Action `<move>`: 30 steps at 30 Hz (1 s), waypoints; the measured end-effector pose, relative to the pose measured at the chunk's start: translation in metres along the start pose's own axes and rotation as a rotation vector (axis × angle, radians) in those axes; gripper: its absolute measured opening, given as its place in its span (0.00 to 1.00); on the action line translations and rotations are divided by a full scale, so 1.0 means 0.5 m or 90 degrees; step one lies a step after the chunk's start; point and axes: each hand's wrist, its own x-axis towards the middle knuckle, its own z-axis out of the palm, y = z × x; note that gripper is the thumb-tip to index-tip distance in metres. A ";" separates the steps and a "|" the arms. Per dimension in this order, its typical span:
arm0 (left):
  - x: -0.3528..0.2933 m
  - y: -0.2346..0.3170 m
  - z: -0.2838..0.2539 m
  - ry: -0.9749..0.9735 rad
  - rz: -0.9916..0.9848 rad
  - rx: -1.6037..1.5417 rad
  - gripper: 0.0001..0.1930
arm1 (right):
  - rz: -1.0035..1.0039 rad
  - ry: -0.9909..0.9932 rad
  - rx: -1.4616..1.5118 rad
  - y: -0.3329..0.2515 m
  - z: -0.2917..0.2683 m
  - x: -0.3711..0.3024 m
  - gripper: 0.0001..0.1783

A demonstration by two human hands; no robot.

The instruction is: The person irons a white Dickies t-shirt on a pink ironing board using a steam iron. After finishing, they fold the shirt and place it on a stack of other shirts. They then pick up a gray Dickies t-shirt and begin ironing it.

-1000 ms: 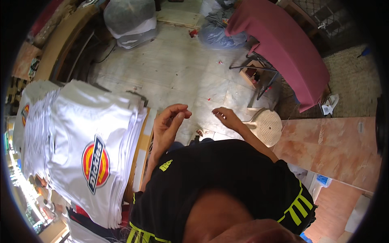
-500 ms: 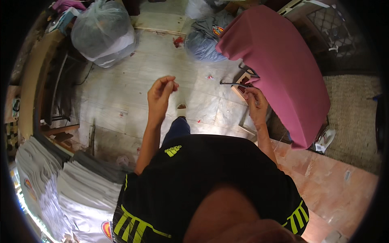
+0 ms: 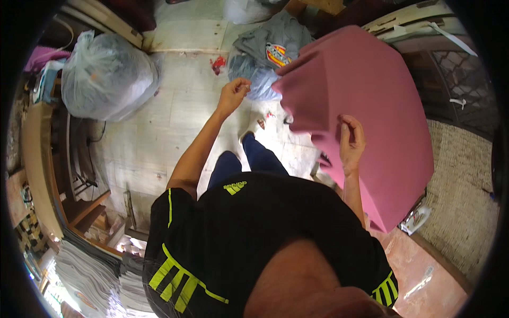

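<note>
My left hand (image 3: 235,96) is raised over the pale floor, short of the bagged clothes. Its fingers are bent in against the thumb; whatever they may hold is too small to make out. My right hand (image 3: 352,142) is above the pink cloth (image 3: 389,116) draped over a long padded board. Those fingers curl toward the thumb, and nothing between them can be made out. I cannot tell whether this hand touches the cloth. The cloth's left edge hangs in wavy folds.
A full clear plastic bag (image 3: 108,79) stands at the left. Ahead, a grey garment (image 3: 289,37) lies on a bluish plastic bag (image 3: 254,74). A white iron (image 3: 417,218) is beyond the board's near end. Stacked grey garments (image 3: 85,273) are at the lower left.
My view has shifted toward the pink-covered board. My right hand has gone from beside the cloth's edge to over it. My left hand has reached farther forward and right.
</note>
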 end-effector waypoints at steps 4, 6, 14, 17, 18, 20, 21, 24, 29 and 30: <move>0.185 -0.066 0.011 0.012 -0.013 0.082 0.11 | -0.024 -0.001 -0.079 0.018 0.045 0.104 0.10; 0.282 -0.108 0.021 0.035 -0.007 0.093 0.11 | 0.009 0.010 -0.079 0.026 0.054 0.133 0.10; 0.659 -0.301 0.045 0.114 -0.001 0.157 0.15 | 0.172 0.075 -0.177 0.016 0.088 0.167 0.10; 0.772 -0.350 0.045 0.164 0.072 0.345 0.17 | 0.041 0.086 -0.326 0.035 0.095 0.177 0.10; 0.807 -0.375 0.046 0.192 0.113 0.371 0.17 | 0.070 0.089 -0.344 0.037 0.095 0.175 0.10; 0.857 -0.413 0.044 0.254 0.196 0.421 0.17 | 0.123 0.091 -0.376 0.039 0.091 0.175 0.10; 0.867 -0.427 0.047 0.234 0.151 0.421 0.17 | 0.148 0.098 -0.370 0.037 0.092 0.176 0.10; 0.908 -0.409 0.058 0.137 0.050 0.432 0.15 | 0.199 0.129 -0.368 0.033 0.108 0.182 0.11; 0.936 -0.387 0.048 0.031 0.038 0.458 0.08 | 0.184 0.156 -0.356 0.042 0.116 0.194 0.13; 0.931 -0.381 0.046 0.031 0.096 0.429 0.07 | 0.193 0.147 -0.361 0.041 0.114 0.190 0.13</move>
